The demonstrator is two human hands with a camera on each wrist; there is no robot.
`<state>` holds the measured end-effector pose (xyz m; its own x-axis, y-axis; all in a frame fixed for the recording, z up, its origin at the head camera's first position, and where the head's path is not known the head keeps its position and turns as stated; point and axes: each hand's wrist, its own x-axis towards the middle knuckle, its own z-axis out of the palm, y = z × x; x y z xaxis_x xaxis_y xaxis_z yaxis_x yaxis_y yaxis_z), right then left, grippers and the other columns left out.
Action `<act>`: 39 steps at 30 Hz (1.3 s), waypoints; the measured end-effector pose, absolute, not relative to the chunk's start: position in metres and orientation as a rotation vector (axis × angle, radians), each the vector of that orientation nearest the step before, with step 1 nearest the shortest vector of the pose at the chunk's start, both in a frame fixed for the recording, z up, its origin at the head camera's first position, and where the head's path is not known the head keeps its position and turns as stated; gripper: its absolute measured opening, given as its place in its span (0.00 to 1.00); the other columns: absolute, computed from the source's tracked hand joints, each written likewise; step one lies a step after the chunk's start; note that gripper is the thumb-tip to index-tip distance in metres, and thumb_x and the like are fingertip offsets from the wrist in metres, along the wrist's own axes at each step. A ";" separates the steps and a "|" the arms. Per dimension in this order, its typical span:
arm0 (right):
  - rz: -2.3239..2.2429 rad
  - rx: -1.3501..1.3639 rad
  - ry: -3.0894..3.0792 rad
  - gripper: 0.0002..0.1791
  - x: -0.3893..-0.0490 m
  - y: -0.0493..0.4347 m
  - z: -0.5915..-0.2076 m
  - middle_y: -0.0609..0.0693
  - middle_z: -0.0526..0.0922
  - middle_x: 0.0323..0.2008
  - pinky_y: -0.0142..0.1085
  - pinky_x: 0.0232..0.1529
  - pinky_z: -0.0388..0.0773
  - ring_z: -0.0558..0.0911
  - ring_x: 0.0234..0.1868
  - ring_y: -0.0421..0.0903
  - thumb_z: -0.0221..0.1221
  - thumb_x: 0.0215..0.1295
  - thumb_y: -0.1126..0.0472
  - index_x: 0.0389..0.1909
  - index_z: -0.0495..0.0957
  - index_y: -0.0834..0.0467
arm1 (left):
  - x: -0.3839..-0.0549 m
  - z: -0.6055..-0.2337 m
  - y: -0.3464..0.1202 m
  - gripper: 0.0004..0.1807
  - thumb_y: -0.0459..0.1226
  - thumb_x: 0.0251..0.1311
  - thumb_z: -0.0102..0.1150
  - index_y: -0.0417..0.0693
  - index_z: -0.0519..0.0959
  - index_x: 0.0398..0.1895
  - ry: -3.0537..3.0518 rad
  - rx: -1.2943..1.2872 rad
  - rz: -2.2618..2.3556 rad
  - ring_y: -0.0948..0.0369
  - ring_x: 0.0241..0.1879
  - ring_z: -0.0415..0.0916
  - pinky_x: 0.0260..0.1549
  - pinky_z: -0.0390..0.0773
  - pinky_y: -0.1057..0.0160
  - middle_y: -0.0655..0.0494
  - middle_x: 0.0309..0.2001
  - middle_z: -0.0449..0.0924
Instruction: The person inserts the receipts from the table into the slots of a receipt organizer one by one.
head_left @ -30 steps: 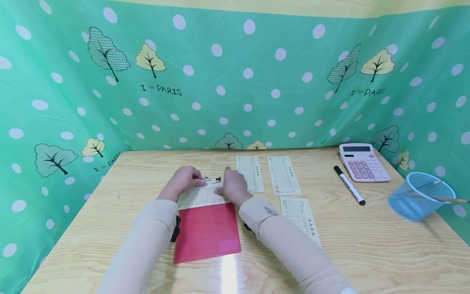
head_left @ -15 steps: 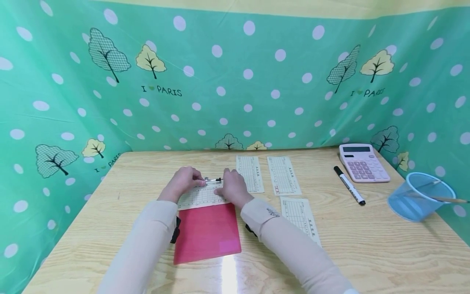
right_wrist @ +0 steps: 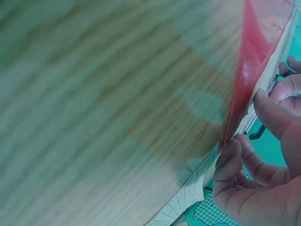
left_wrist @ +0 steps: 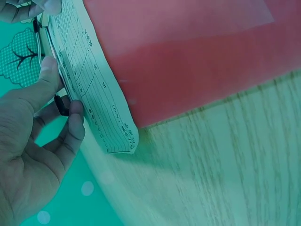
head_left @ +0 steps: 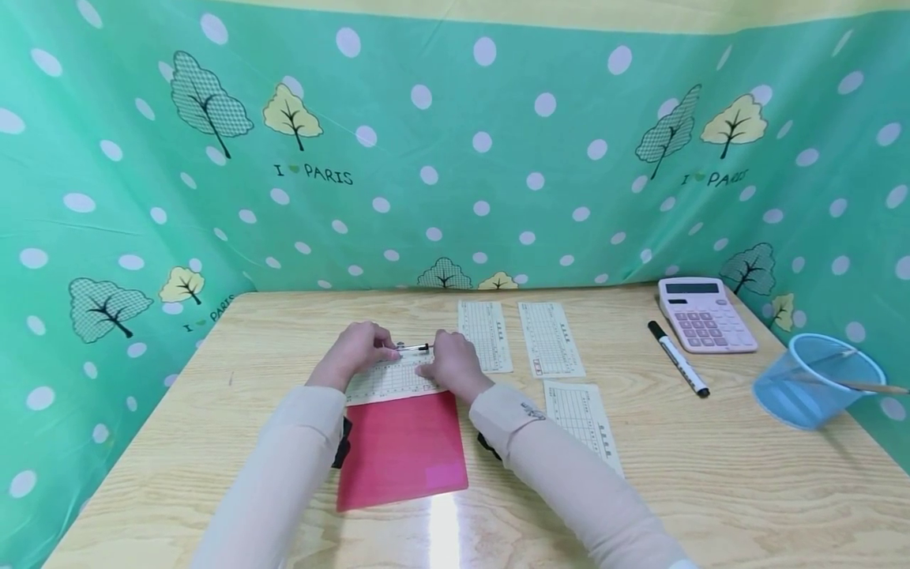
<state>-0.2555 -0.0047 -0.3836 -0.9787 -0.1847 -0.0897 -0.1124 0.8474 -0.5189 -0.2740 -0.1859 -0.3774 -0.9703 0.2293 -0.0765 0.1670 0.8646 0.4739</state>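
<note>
A printed paper form (head_left: 391, 381) lies across the far end of a red folder (head_left: 405, 446). Along the form's far edge runs a thin metal clip (head_left: 415, 348) with black ends. My left hand (head_left: 359, 349) pinches the clip at its left part; in the left wrist view, the thumb (left_wrist: 49, 70) lies against the rod and a black end (left_wrist: 61, 104) shows between the fingers. At the right end, my right hand (head_left: 455, 363) pinches the form together with the folder's edge, as the right wrist view shows. How the clip is fastened is hidden by the fingers.
Two more printed forms (head_left: 485, 336) (head_left: 551, 340) lie beyond my right hand, and another form (head_left: 583, 427) is beside my right forearm. Farther right are a black-capped marker (head_left: 678, 359), a pink calculator (head_left: 706, 314) and a tilted blue mesh pen holder (head_left: 799, 391). A green curtain (head_left: 455, 197) borders the table.
Both hands keep their places at the folder's far end. My right hand has shifted very slightly, and a little more of the clip's right black end shows beside it.
</note>
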 end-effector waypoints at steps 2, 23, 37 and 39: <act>-0.802 -0.223 2.884 0.23 -0.256 -0.004 -0.384 0.51 0.77 0.30 0.37 0.33 0.76 0.76 0.30 0.48 0.75 0.56 0.51 0.40 0.76 0.63 | -0.274 -0.378 -0.185 0.04 0.36 0.62 0.71 0.44 0.86 0.32 2.903 0.309 0.733 0.53 0.39 0.74 0.47 0.74 0.51 0.49 0.37 0.83; -0.758 -0.384 2.852 0.20 -0.255 0.021 -0.378 0.55 0.80 0.39 0.39 0.39 0.76 0.76 0.36 0.48 0.70 0.65 0.53 0.47 0.77 0.64 | -0.267 -0.384 -0.181 0.07 0.36 0.62 0.70 0.42 0.82 0.34 2.923 0.322 0.730 0.55 0.35 0.72 0.41 0.73 0.53 0.50 0.33 0.78; -0.874 -0.602 2.715 0.15 -0.252 0.087 -0.352 0.49 0.79 0.35 0.38 0.40 0.75 0.77 0.36 0.45 0.67 0.68 0.55 0.49 0.80 0.60 | -0.266 -0.378 -0.180 0.11 0.39 0.61 0.72 0.41 0.82 0.37 2.912 0.241 0.682 0.53 0.38 0.72 0.45 0.74 0.52 0.47 0.39 0.80; -0.896 -0.603 2.708 0.15 -0.250 0.096 -0.350 0.49 0.79 0.35 0.39 0.40 0.75 0.77 0.36 0.45 0.67 0.68 0.56 0.49 0.80 0.60 | -0.265 -0.378 -0.180 0.12 0.40 0.61 0.72 0.41 0.82 0.36 2.909 0.241 0.695 0.53 0.38 0.72 0.44 0.74 0.53 0.48 0.38 0.80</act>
